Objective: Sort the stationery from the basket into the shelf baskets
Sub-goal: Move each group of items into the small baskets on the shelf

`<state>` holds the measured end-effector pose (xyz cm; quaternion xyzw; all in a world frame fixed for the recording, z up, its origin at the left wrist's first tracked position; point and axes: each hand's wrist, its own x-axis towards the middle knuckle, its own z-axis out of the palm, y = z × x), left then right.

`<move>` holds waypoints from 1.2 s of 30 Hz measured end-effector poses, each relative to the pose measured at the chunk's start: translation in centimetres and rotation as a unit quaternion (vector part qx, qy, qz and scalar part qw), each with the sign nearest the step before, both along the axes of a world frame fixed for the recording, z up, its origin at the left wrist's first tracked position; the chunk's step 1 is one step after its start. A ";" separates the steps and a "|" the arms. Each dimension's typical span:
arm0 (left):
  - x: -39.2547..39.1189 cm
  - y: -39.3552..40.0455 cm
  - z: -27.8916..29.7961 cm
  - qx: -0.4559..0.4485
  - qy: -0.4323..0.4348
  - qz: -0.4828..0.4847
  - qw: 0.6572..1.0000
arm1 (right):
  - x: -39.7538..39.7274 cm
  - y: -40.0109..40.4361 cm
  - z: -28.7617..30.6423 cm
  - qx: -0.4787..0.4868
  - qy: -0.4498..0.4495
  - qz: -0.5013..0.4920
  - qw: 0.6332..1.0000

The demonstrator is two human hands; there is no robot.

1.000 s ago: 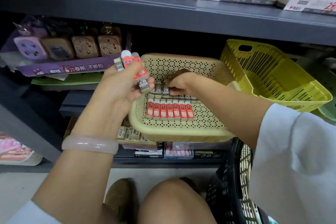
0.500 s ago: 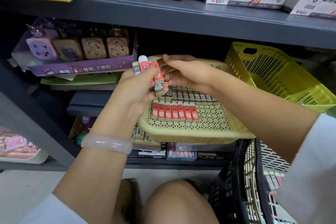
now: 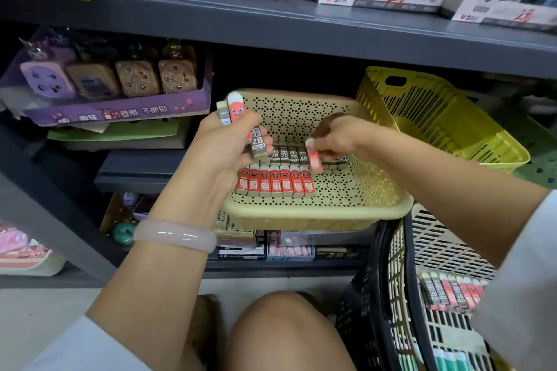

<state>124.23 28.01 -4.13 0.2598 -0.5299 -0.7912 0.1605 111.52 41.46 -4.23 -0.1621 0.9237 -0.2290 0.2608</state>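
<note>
A beige perforated shelf basket (image 3: 316,214) holds a front row of red 2B erasers (image 3: 275,180) and a back row of dark 2B erasers (image 3: 289,155). My left hand (image 3: 229,147) sits at the basket's left rim, shut on a small bundle of erasers (image 3: 236,113), red and grey. My right hand (image 3: 340,135) is over the basket's middle, pinching one red eraser (image 3: 314,159) just above the right end of the rows. The source basket (image 3: 394,280), cream with a black rim, stands at the lower right with more erasers (image 3: 452,292) inside.
A yellow slotted basket (image 3: 446,117) sits tilted to the right of the beige one. A purple display box of sharpeners (image 3: 114,111) stands on the left. The grey upper shelf (image 3: 301,24) carries boxes. My knee (image 3: 286,331) is below.
My right hand took one red eraser from the bundle in my left hand and carried it down to the right end of the rows in the beige basket.
</note>
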 end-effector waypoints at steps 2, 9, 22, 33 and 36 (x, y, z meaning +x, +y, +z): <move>-0.1 0.2 0.0 0.001 0.000 -0.008 1.000 | 0.4 0.2 -0.8 0.040 -0.039 0.004 0.998; 0.0 0.6 -0.1 -0.006 0.006 -0.018 1.000 | 1.0 0.0 -1.7 0.027 -0.084 -0.041 0.995; 0.2 1.0 -0.4 -0.007 -0.004 -0.029 1.000 | 1.4 0.5 -1.5 -0.024 -0.003 -0.013 1.000; 0.1 0.5 -0.4 -0.029 -0.002 -0.037 0.999 | 2.5 -3.8 0.3 -0.354 -0.149 0.037 0.922; 0.3 -0.4 -0.6 -0.085 0.001 0.006 0.996 | 1.0 -4.2 0.0 -0.401 -0.113 -0.076 0.906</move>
